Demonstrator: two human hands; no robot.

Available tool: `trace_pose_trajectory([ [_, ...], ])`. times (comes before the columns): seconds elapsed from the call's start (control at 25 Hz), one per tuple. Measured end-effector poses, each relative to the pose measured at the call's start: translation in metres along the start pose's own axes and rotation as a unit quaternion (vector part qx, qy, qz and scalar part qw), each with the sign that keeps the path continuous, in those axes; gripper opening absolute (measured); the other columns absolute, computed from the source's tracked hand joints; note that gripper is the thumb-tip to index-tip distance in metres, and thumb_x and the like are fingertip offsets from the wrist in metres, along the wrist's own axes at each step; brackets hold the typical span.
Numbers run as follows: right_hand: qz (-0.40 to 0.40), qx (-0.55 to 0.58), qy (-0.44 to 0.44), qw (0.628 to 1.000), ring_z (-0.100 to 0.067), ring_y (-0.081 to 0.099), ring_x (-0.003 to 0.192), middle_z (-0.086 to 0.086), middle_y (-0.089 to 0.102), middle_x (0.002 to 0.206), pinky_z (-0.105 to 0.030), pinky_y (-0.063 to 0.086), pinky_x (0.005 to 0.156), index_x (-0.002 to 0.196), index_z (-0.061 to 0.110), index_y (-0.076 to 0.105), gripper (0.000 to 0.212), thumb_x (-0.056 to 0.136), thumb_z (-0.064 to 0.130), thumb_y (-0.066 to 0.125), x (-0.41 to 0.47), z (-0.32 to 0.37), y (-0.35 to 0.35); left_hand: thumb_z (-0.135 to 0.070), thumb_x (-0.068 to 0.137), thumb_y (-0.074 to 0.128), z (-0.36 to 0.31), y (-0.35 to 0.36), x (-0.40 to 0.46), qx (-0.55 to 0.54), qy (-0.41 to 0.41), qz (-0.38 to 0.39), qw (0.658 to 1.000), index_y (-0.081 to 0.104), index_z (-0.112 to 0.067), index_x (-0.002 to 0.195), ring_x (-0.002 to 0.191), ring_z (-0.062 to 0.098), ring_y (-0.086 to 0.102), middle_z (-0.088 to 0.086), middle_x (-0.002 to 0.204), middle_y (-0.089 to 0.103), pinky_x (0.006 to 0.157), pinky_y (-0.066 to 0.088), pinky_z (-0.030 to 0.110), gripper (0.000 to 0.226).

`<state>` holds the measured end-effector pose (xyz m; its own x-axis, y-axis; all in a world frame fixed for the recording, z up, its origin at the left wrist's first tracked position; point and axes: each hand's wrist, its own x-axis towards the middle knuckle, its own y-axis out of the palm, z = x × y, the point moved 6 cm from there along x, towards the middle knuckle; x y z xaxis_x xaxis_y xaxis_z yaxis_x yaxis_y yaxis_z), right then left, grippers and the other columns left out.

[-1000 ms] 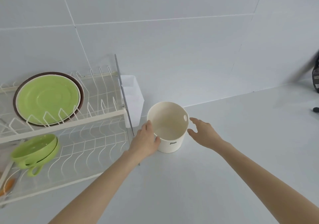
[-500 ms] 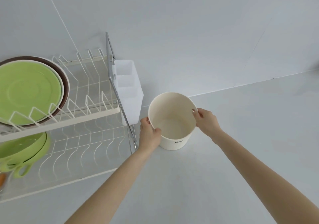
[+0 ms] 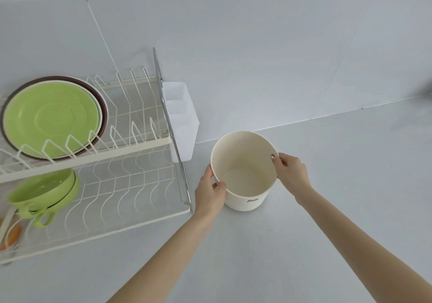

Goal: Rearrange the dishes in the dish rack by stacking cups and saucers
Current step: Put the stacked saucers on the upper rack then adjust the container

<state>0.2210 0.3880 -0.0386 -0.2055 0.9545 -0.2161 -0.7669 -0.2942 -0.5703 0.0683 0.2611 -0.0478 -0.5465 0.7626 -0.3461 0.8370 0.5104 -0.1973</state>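
Note:
A cream round container stands on the grey counter, just right of the white wire dish rack. My left hand grips its left rim and my right hand grips its right rim by a small hole. The container looks empty inside. On the rack's upper tier a green saucer leans against a brown plate. On the lower tier green cups lie nested together, handle toward me.
A translucent white cutlery holder hangs on the rack's right end, close to the container. Something orange lies at the rack's lower left edge. A tiled wall runs behind. The grey counter stretches to the right and front.
My right hand closed onto the container's right rim, and my left thumb hooked over the left rim. The view shifted, so the rack sits further into the frame.

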Motion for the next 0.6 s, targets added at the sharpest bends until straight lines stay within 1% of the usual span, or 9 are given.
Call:
trace_pose_trajectory([
  [0.08,-0.005,0.002,-0.003,1.000,-0.021,0.033,0.069,-0.010,0.036,0.070,-0.030,0.020,0.052,0.071,0.000,0.045,0.032,0.092,0.023,0.038,-0.017,-0.002,-0.004,-0.002,0.084,0.044,0.004,-0.003,-0.017,-0.016,0.002,0.000,1.000,0.050,-0.044,0.106,0.088,0.016,0.061,-0.030,0.088,0.053,0.094,0.050,0.050,0.047],
  [0.12,-0.004,0.006,-0.006,1.000,-0.021,0.034,0.069,-0.010,0.037,0.071,-0.030,0.021,0.052,0.075,-0.004,0.047,0.034,0.092,0.024,0.039,-0.026,-0.003,-0.006,-0.002,0.084,0.044,0.005,-0.005,-0.027,-0.019,0.007,0.002,1.000,0.050,-0.043,0.107,0.088,0.013,0.061,-0.031,0.091,0.053,0.095,0.050,0.049,0.047],
  [0.24,0.004,0.021,-0.005,1.000,-0.021,0.035,0.070,-0.010,0.037,0.073,-0.030,0.023,0.057,0.074,-0.003,0.050,0.033,0.091,0.024,0.040,-0.056,-0.006,-0.006,-0.001,0.085,0.041,0.010,-0.016,-0.059,-0.032,0.024,0.004,0.999,0.051,-0.032,0.121,0.093,0.011,0.060,-0.020,0.107,0.056,0.098,0.049,0.044,0.049],
  [0.32,0.008,0.021,-0.006,1.000,-0.020,0.036,0.070,-0.010,0.037,0.073,-0.030,0.023,0.059,0.075,-0.006,0.049,0.035,0.091,0.024,0.041,-0.075,-0.008,-0.003,-0.002,0.085,0.042,0.019,-0.026,-0.077,-0.039,0.026,-0.001,0.999,0.049,-0.032,0.126,0.096,0.010,0.059,-0.012,0.120,0.054,0.099,0.048,0.043,0.052],
  [0.4,0.017,0.024,-0.009,1.000,-0.019,0.038,0.071,-0.010,0.038,0.073,-0.032,0.033,0.061,0.082,-0.010,0.050,0.037,0.091,0.024,0.041,-0.093,-0.008,0.004,-0.003,0.085,0.043,0.030,-0.038,-0.091,-0.043,0.024,-0.008,0.999,0.047,-0.031,0.132,0.101,0.013,0.060,-0.010,0.127,0.052,0.101,0.047,0.043,0.054],
  [0.44,0.022,0.028,-0.009,0.999,-0.019,0.039,0.071,-0.009,0.039,0.073,-0.037,0.044,0.066,0.086,-0.011,0.051,0.038,0.091,0.025,0.041,-0.101,-0.008,0.008,-0.004,0.085,0.044,0.035,-0.045,-0.098,-0.043,0.022,-0.011,0.999,0.045,-0.031,0.133,0.105,0.015,0.061,-0.010,0.131,0.051,0.101,0.047,0.043,0.055],
  [0.48,0.027,0.032,-0.008,0.999,-0.019,0.039,0.072,-0.008,0.039,0.073,-0.048,0.051,0.077,0.089,-0.012,0.051,0.038,0.090,0.025,0.041,-0.108,-0.008,0.014,-0.005,0.085,0.045,0.040,-0.053,-0.104,-0.041,0.021,-0.013,0.999,0.045,-0.032,0.133,0.108,0.016,0.061,-0.009,0.134,0.051,0.101,0.047,0.044,0.055],
  [0.52,0.032,0.036,-0.006,0.999,-0.019,0.039,0.071,-0.008,0.039,0.073,-0.054,0.049,0.089,0.090,-0.011,0.052,0.038,0.090,0.026,0.042,-0.116,-0.007,0.020,-0.006,0.085,0.045,0.043,-0.061,-0.111,-0.039,0.021,-0.015,0.999,0.045,-0.033,0.133,0.109,0.016,0.061,-0.009,0.134,0.051,0.100,0.047,0.044,0.055],
  [0.6,0.045,0.042,-0.008,0.998,-0.019,0.037,0.071,-0.008,0.038,0.073,-0.059,0.043,0.095,0.089,-0.011,0.053,0.038,0.089,0.026,0.042,-0.130,-0.003,0.033,-0.004,0.084,0.045,0.049,-0.078,-0.120,-0.040,0.023,-0.024,0.999,0.049,-0.033,0.129,0.106,0.014,0.063,-0.015,0.125,0.056,0.100,0.048,0.045,0.054],
])
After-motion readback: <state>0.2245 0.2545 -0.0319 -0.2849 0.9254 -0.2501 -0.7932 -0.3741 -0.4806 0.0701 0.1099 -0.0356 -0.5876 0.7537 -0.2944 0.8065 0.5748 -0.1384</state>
